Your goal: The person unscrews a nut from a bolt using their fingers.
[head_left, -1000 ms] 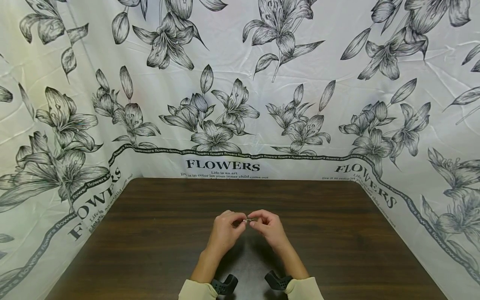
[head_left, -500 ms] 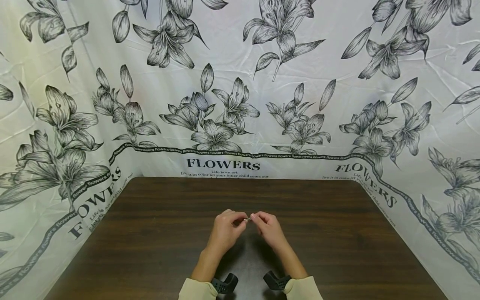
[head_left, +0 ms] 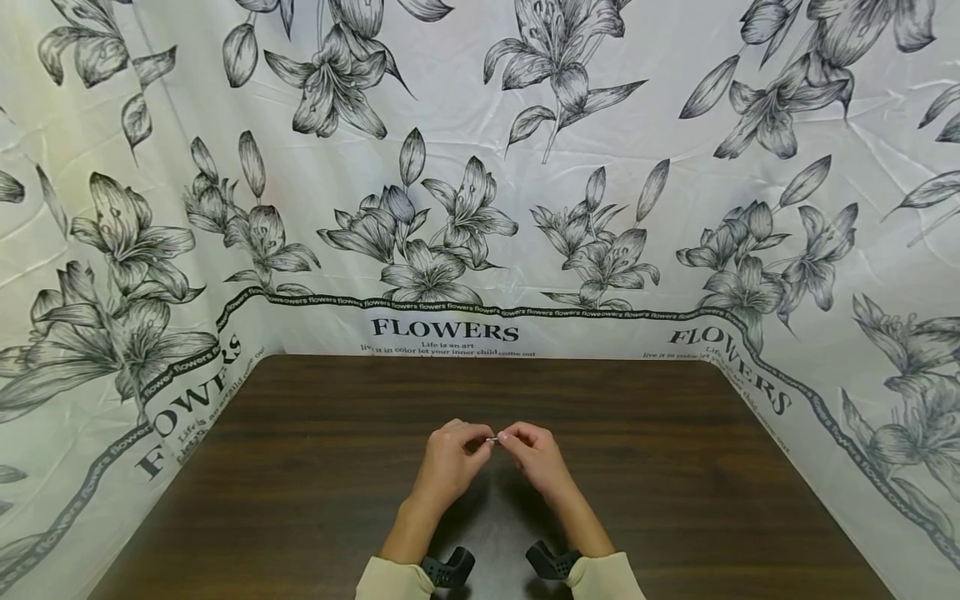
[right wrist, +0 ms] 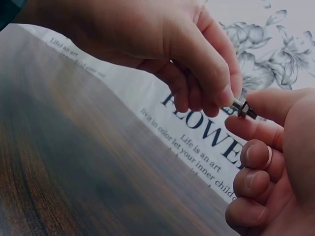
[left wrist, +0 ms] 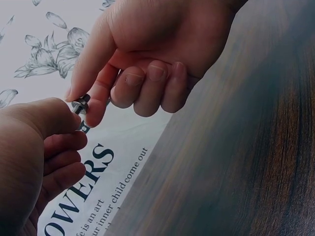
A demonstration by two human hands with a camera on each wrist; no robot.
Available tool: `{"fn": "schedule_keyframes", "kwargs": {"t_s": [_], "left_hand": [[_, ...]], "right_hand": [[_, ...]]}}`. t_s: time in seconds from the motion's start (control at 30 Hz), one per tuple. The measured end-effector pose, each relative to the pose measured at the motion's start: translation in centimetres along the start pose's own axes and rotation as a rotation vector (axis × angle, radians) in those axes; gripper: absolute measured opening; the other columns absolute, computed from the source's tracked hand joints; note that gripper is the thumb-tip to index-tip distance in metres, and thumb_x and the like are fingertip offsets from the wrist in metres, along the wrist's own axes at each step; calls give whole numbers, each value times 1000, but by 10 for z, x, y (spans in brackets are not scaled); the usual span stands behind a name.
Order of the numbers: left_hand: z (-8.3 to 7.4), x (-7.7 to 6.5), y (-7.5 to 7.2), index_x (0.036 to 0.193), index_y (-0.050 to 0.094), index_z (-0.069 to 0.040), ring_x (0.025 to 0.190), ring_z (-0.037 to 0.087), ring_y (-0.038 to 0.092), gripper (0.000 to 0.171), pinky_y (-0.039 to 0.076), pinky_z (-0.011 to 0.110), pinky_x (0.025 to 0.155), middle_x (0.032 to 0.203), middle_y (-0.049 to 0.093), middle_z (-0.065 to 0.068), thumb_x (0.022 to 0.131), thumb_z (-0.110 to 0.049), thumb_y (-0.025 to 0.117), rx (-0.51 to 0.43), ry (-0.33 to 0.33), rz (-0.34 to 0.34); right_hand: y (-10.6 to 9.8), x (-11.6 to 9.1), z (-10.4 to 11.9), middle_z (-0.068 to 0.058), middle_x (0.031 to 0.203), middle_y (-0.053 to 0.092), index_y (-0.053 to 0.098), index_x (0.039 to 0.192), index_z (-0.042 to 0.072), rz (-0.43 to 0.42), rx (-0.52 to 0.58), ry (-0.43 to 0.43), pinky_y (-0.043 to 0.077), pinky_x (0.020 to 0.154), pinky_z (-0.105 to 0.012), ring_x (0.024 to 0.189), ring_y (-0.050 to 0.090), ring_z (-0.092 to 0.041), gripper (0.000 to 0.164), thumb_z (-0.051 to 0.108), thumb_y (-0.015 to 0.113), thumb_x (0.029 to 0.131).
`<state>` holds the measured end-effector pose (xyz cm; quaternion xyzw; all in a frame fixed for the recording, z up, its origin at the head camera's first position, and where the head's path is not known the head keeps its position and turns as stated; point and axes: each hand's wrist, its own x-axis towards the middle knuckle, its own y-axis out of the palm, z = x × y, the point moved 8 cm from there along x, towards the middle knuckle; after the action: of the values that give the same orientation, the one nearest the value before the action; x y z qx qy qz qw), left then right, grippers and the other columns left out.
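A small metal bolt (head_left: 492,439) is held between both hands, above the middle of the table. My left hand (head_left: 448,467) pinches its threaded shank between thumb and forefinger. At the other end, the thumb and forefinger of my right hand (head_left: 543,463) pinch round the wide, hex-like part and darker tip. Up close in the left wrist view, the bolt (left wrist: 80,104) shows threads below a flange-like ring. In the right wrist view the bolt (right wrist: 242,108) slants down to the right, and fingertips cover both its ends. The remaining right fingers curl loosely below.
Dark wood-grain table (head_left: 480,392) spreads under both hands. White cloth with black flower prints (head_left: 592,250) hangs along its back and sides. Each wrist wears a black camera mount, the left mount (head_left: 450,570) and the right mount (head_left: 552,562) facing each other.
The right thumb and forefinger have closed in and shifted round their end of the bolt, and the right wrist has moved slightly left. My left hand keeps its pinch almost in place.
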<state>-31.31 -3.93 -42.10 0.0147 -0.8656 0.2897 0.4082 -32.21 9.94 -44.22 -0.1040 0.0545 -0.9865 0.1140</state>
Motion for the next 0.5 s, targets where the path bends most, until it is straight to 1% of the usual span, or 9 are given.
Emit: {"fn": "schedule_keyframes", "kwargs": {"t_s": [0.2, 0.3, 0.5], "left_hand": [[1, 0, -1, 79, 74, -15, 64, 17, 59, 15, 45, 16, 56, 71, 65, -9, 75, -1, 77, 7, 24, -29], [2, -1, -1, 79, 73, -14, 64, 17, 58, 15, 45, 16, 56, 71, 65, -9, 74, 0, 77, 5, 33, -40], [3, 0, -3, 79, 73, -13, 64, 19, 58, 16, 48, 22, 55, 71, 65, -8, 74, 1, 77, -23, 27, -53]], "right_hand": [[-1, -1, 1, 0, 61, 47, 68, 100, -8, -12, 11, -18, 35, 47, -20, 50, 40, -8, 17, 7, 63, 95], [-2, -1, 1, 0, 62, 47, 68, 102, -8, -12, 24, -40, 35, 47, -20, 50, 40, -8, 16, 5, 64, 93], [-2, 0, 4, 1, 61, 45, 67, 105, -9, -17, 51, -98, 33, 46, -19, 49, 39, -6, 17, 0, 66, 91]]}}
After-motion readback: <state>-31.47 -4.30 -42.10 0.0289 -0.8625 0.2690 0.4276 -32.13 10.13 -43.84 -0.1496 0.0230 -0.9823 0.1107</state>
